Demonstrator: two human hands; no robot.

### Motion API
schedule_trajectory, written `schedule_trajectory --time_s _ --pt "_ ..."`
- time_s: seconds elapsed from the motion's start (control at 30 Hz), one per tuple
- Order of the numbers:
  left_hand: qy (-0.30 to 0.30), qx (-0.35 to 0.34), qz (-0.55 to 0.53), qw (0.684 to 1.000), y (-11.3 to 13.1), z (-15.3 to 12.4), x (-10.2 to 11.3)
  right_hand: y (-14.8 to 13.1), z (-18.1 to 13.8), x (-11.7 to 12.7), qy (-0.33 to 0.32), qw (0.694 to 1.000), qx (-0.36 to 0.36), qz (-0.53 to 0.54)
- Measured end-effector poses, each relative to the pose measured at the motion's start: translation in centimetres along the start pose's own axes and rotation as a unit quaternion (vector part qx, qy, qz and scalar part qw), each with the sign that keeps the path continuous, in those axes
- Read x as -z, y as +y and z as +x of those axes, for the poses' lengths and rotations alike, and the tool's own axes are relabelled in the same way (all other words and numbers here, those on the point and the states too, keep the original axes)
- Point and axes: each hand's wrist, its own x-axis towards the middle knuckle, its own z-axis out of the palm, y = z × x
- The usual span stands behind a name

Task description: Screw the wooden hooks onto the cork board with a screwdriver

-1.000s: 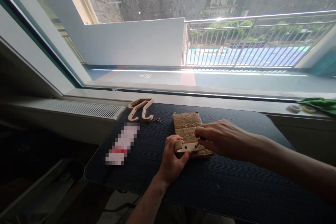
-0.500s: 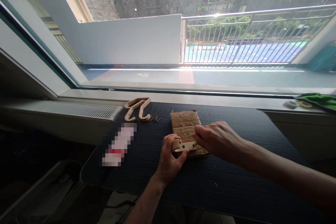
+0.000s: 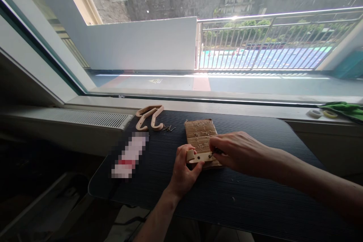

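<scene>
While the left hand (image 3: 183,170) clamps the wooden hook (image 3: 204,157), the right hand (image 3: 232,147) works at its screw (image 3: 210,156)

As found, the wooden hook lies crosswise over the near end of the cardboard block (image 3: 200,132), its curled end at the block's left edge. Left-hand fingers: clamped on that curled end, thumb along the near side. Right-hand fingers: closed on a dark tool (image 3: 217,151), mostly hidden, at the screw just inside the block's right edge. Whether tool and screw touch cannot be confirmed.

Change noted: compared with half a second ago, the right hand has rolled, so that the tool shows where the fist covered it. The hook shows no shift on the block. Judgement: a small turn at the screw, with the piece held steady; how deep the screw sits cannot be told.

Two spare hooks (image 3: 157,115) rest on the counter (image 3: 249,193), left of the block and beyond it. Loose screws (image 3: 169,128) lie between them and the block, nearer the hooks. A blurred pack (image 3: 129,155) lies well left of the block.
</scene>
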Motion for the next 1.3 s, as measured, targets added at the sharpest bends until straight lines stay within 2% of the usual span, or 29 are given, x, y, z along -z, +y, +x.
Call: schedule_trajectory --time_s 0.13,0.23,0.47,0.6,0.67,0.87,1.0,1.1,1.3 --pt "0.002 -0.003 -0.003 1.000 0.1 0.1 0.0 0.1 0.3 -0.5 0.001 1.000 0.024 0.015" --pt "0.000 0.000 -0.002 1.000 0.1 0.1 0.0 0.2 0.3 -1.0 0.015 1.000 0.014 0.015" --pt "0.005 -0.002 0.005 1.000 0.0 0.1 -0.1 -0.2 -0.1 -1.9 0.041 0.993 -0.107 0.003" --pt "0.008 -0.003 0.006 1.000 -0.1 -0.1 -0.1 -0.7 -0.2 -1.9 0.048 0.990 -0.133 0.000" --pt "0.008 0.002 0.002 1.000 -0.2 -0.1 -0.2 -0.8 -0.3 -1.5 0.042 0.992 -0.120 -0.016" --pt "0.011 -0.003 0.006 1.000 0.1 0.0 0.0 -0.1 0.0 0.6 -0.016 0.999 -0.007 -0.039" --pt "0.009 -0.002 0.004 1.000 0.1 0.0 0.0 0.3 0.4 0.8 -0.012 0.999 0.026 -0.039" --pt "0.008 -0.002 0.001 1.000 0.1 0.1 -0.1 0.3 0.4 0.3 -0.005 0.999 0.016 -0.044" --pt "0.007 -0.007 0.000 1.000 -0.1 0.0 -0.1 -0.3 0.0 -0.8 0.018 0.996 -0.049 -0.068"
